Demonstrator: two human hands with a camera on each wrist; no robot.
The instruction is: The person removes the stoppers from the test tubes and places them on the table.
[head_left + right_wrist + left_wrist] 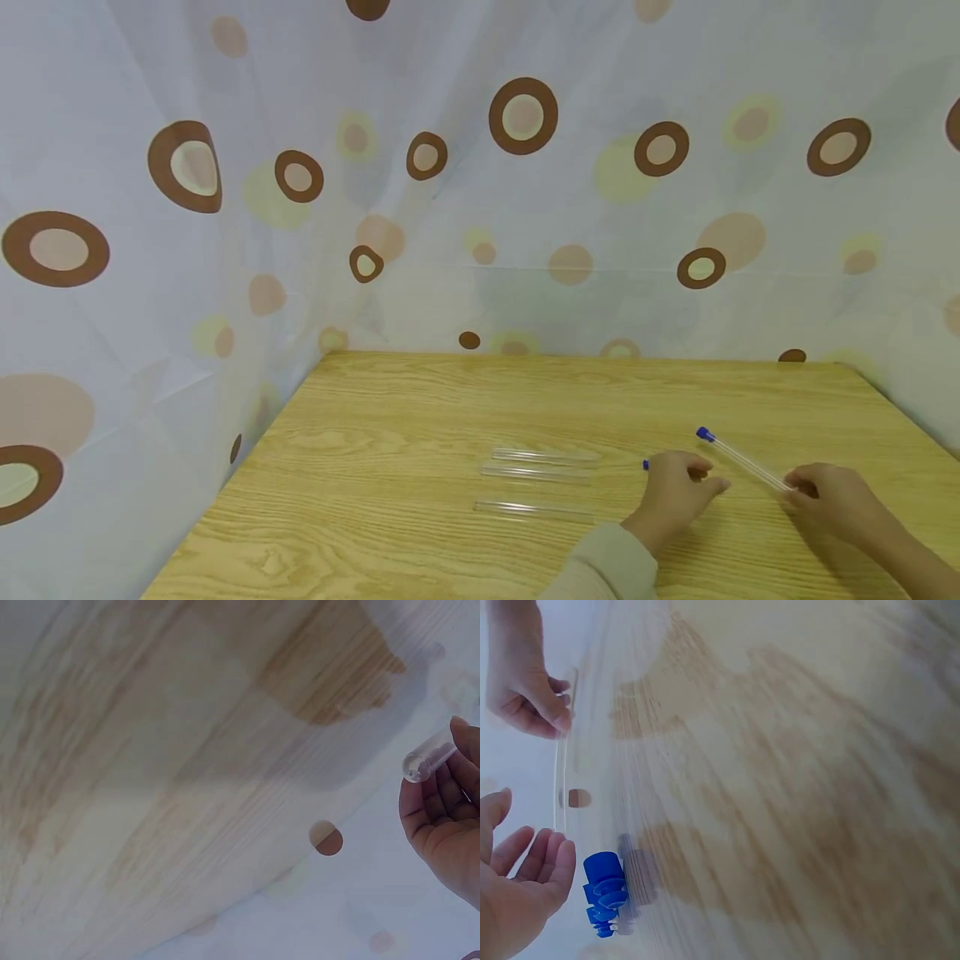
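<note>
My right hand [843, 504] pinches a clear test tube [750, 465] near its lower end. A blue cap [703, 434] sits on the tube's far end, which slants up to the left. In the right wrist view the tube's rounded end [417, 766] pokes out between the thumb and fingers of the right hand [450, 825]. My left hand [675, 496] hovers left of the tube, its fingers loosely bent and holding nothing. Just past it lies another blue cap [646, 465], partly hidden by that hand. Several blue caps [603, 868] show clustered beside the left hand [525, 889] in the left wrist view.
Three clear tubes lie roughly parallel left of the left hand: a far tube [543, 457], a middle one [536, 474] and a near one [532, 509]. The wooden table [360, 492] meets a spotted curtain [570, 208] at its back and left sides.
</note>
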